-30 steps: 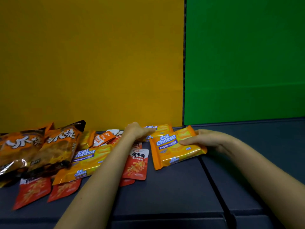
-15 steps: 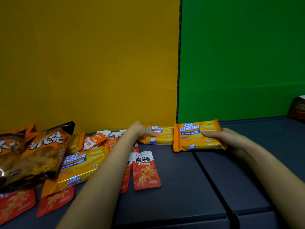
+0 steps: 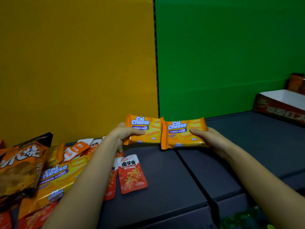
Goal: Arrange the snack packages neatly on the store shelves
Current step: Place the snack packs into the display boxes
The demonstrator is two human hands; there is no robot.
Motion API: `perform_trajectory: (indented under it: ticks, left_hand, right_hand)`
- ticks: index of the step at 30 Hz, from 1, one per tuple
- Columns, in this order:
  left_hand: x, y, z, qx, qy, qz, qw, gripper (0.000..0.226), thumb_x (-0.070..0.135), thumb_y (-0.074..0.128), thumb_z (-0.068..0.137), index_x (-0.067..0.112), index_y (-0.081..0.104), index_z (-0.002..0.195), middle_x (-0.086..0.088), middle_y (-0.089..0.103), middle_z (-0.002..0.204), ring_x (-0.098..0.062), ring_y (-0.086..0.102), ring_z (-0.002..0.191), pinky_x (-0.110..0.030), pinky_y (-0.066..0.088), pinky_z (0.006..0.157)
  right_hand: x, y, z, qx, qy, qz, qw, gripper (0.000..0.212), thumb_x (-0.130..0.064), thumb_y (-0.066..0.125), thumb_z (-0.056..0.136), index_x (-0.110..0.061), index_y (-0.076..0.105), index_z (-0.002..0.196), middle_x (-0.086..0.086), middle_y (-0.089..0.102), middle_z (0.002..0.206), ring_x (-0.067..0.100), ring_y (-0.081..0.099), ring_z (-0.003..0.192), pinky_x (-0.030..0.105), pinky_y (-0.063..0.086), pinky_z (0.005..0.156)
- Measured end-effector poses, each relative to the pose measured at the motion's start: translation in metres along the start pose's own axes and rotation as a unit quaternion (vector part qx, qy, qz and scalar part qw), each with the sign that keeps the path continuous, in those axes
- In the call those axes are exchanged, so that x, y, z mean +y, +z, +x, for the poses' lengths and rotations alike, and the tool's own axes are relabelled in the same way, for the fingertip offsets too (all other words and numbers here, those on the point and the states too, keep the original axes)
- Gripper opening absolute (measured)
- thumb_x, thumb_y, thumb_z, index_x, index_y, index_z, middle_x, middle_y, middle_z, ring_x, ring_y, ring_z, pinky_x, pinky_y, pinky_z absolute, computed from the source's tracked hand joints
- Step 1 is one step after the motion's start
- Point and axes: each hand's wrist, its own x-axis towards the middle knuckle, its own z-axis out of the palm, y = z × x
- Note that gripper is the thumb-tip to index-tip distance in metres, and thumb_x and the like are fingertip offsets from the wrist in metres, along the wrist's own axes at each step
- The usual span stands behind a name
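Observation:
Two orange Cal Cheese wafer packs stand side by side at the back of the dark shelf (image 3: 165, 187), near the seam between the yellow and green back panels. My left hand (image 3: 125, 132) grips the left wafer pack (image 3: 148, 129) by its left edge. My right hand (image 3: 208, 138) grips the right wafer pack (image 3: 179, 134) by its right edge. Both packs are tilted upright with their fronts facing me, and their inner edges touch.
A red konjac snack pouch (image 3: 132, 174) lies flat by my left forearm. Further left is a jumble: a larger Cal Cheese pack (image 3: 56, 179), dark orange chip bags (image 3: 21, 166), small orange sachets (image 3: 76, 149). A brown display carton (image 3: 280, 104) sits at far right.
My left hand has picked a second wafer pack up from lying flat and stood it upright. My right hand has shifted its pack right, next to it. The camera view has moved right.

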Motion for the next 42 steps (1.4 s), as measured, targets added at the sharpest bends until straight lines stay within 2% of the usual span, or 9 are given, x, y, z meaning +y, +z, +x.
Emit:
perform_trajectory:
  ticks: [4, 10, 13, 18, 23, 32, 34, 37, 42]
  left_hand:
    - [0.015, 0.013, -0.022, -0.004, 0.050, 0.014, 0.999, 0.017, 0.007, 0.073, 0.076, 0.011, 0.062, 0.089, 0.005, 0.069, 0.051, -0.006, 0.064, 0.042, -0.017, 0.053, 0.045]
    - [0.050, 0.072, -0.059, -0.038, 0.096, -0.024, 0.994, 0.013, 0.013, 0.071, 0.079, 0.017, 0.061, 0.086, 0.008, 0.069, 0.053, -0.002, 0.064, 0.043, -0.012, 0.049, 0.041]
    - [0.065, 0.124, -0.069, -0.071, 0.118, -0.051, 0.989, 0.014, 0.005, 0.069, 0.078, 0.016, 0.063, 0.086, 0.004, 0.072, 0.062, -0.004, 0.066, 0.047, -0.015, 0.053, 0.045]
    - [0.087, 0.230, -0.087, -0.117, 0.134, -0.081, 0.981, 0.015, 0.003, 0.068, 0.079, 0.017, 0.064, 0.084, 0.008, 0.071, 0.057, -0.004, 0.066, 0.048, -0.015, 0.054, 0.047]
    - [0.099, 0.334, -0.100, -0.136, 0.113, -0.118, 0.977, 0.013, 0.001, 0.064, 0.081, 0.013, 0.062, 0.086, 0.004, 0.070, 0.055, -0.008, 0.065, 0.045, -0.021, 0.055, 0.044]
    - [0.126, 0.460, -0.087, -0.125, 0.077, -0.169, 0.975, 0.001, 0.014, 0.058, 0.087, 0.013, 0.058, 0.087, -0.001, 0.070, 0.058, -0.009, 0.064, 0.041, -0.021, 0.053, 0.041]
    - [0.134, 0.479, -0.075, -0.117, 0.083, -0.172, 0.975, 0.003, 0.015, 0.057, 0.088, 0.014, 0.058, 0.086, -0.002, 0.070, 0.062, -0.009, 0.064, 0.041, -0.022, 0.054, 0.042]
    - [0.149, 0.504, -0.052, -0.098, 0.106, -0.157, 0.977, 0.010, 0.016, 0.054, 0.090, 0.015, 0.057, 0.081, 0.005, 0.065, 0.045, -0.006, 0.061, 0.036, -0.021, 0.051, 0.039]
    - [0.175, 0.541, 0.006, -0.078, 0.124, -0.130, 0.981, 0.004, 0.016, 0.055, 0.091, 0.013, 0.057, 0.089, 0.007, 0.063, 0.042, -0.005, 0.059, 0.035, -0.025, 0.052, 0.049]
  right_hand:
    - [0.000, -0.019, -0.021, 0.053, -0.020, 0.020, 0.998, 0.016, -0.024, 0.060, 0.089, -0.016, 0.063, 0.102, -0.002, 0.072, 0.085, 0.003, 0.069, 0.062, 0.015, 0.053, 0.059]
    - [-0.014, -0.093, -0.076, 0.110, -0.070, 0.045, 0.990, 0.012, -0.021, 0.059, 0.089, -0.015, 0.062, 0.099, -0.004, 0.074, 0.077, 0.006, 0.069, 0.063, 0.018, 0.055, 0.057]
    - [-0.021, -0.144, -0.101, 0.151, -0.086, 0.035, 0.984, 0.011, -0.020, 0.058, 0.089, -0.016, 0.062, 0.099, -0.001, 0.071, 0.086, 0.010, 0.067, 0.071, 0.024, 0.056, 0.072]
    - [-0.017, -0.242, -0.147, 0.211, -0.080, 0.034, 0.974, 0.019, -0.021, 0.060, 0.088, -0.013, 0.063, 0.104, 0.000, 0.073, 0.084, 0.008, 0.069, 0.066, 0.025, 0.058, 0.070]
    - [-0.020, -0.339, -0.191, 0.268, -0.062, 0.031, 0.961, 0.020, -0.023, 0.059, 0.088, -0.011, 0.061, 0.104, 0.000, 0.071, 0.075, 0.004, 0.066, 0.051, 0.015, 0.050, 0.047]
    - [-0.019, -0.446, -0.208, 0.299, -0.066, 0.015, 0.952, 0.026, -0.029, 0.054, 0.092, -0.017, 0.053, 0.115, -0.002, 0.063, 0.082, 0.009, 0.060, 0.062, 0.013, 0.044, 0.042]
    - [-0.020, -0.465, -0.202, 0.306, -0.067, 0.017, 0.950, 0.030, -0.028, 0.054, 0.092, -0.015, 0.053, 0.119, -0.001, 0.063, 0.085, 0.011, 0.059, 0.068, 0.019, 0.046, 0.048]
    - [-0.024, -0.491, -0.186, 0.314, -0.071, 0.025, 0.947, 0.035, -0.024, 0.057, 0.090, -0.011, 0.053, 0.122, 0.006, 0.065, 0.094, 0.015, 0.060, 0.072, 0.023, 0.049, 0.059]
    - [-0.034, -0.532, -0.141, 0.290, -0.099, 0.005, 0.952, 0.025, -0.018, 0.056, 0.091, -0.011, 0.056, 0.115, 0.005, 0.066, 0.088, 0.003, 0.066, 0.052, 0.018, 0.054, 0.049]
